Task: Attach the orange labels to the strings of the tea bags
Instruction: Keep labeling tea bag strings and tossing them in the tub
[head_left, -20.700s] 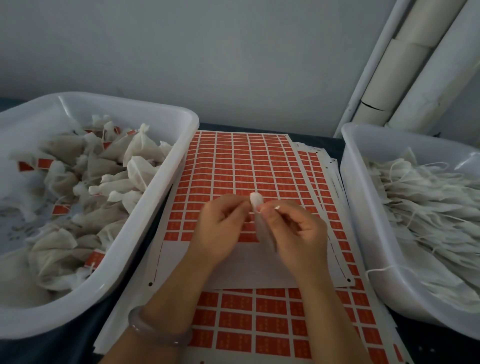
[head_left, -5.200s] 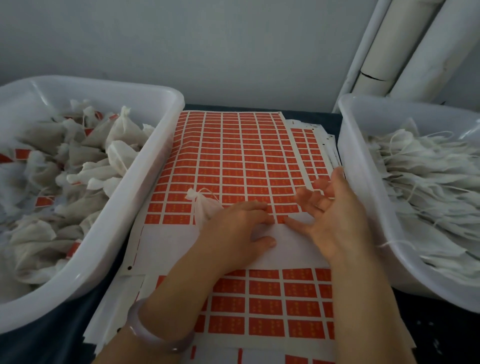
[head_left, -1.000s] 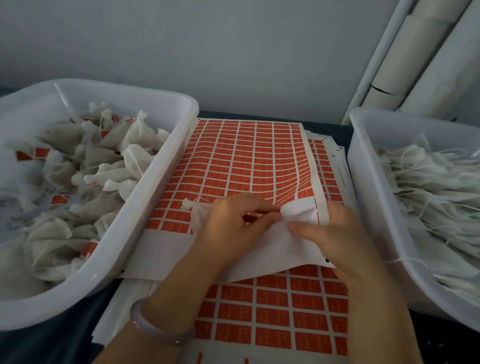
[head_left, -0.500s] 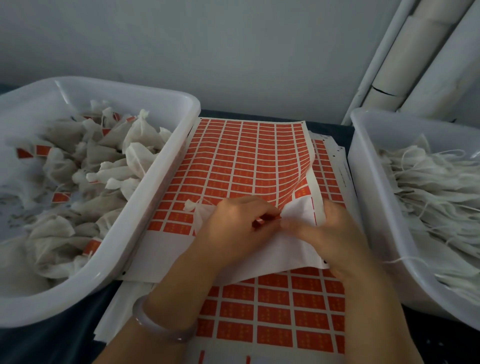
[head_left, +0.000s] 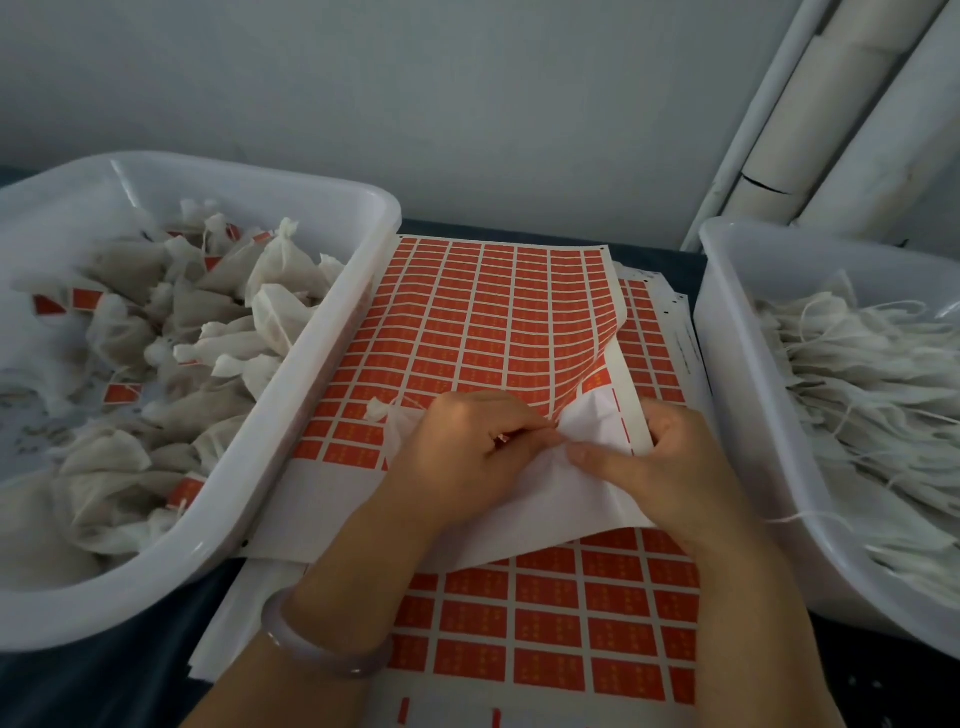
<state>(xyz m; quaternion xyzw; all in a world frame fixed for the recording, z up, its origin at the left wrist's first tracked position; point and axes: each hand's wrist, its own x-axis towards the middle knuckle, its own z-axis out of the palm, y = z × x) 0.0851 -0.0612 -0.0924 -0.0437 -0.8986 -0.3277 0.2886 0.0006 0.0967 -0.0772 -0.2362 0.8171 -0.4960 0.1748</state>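
Observation:
A sheet of orange labels (head_left: 483, 322) lies between two white tubs, on top of more label sheets (head_left: 561, 613). Its near right corner is lifted and creased. My left hand (head_left: 462, 447) rests on the sheet and pinches an orange label at the fingertips. A white tea bag (head_left: 387, 415) sits under that hand, its top poking out to the left. My right hand (head_left: 670, 467) grips the raised white backing paper at the sheet's right edge, thumb pressing on it.
The left tub (head_left: 291, 467) holds tea bags that carry orange labels. The right tub (head_left: 727, 395) holds white tea bags with loose strings. White pipes (head_left: 810, 130) stand at the back right against the grey wall. Dark tabletop shows at the near left.
Over the last second the sheet's right corner has been bent up further by my right hand. My left fingertips stay pinched at the orange label, and the tea bag remains under that hand.

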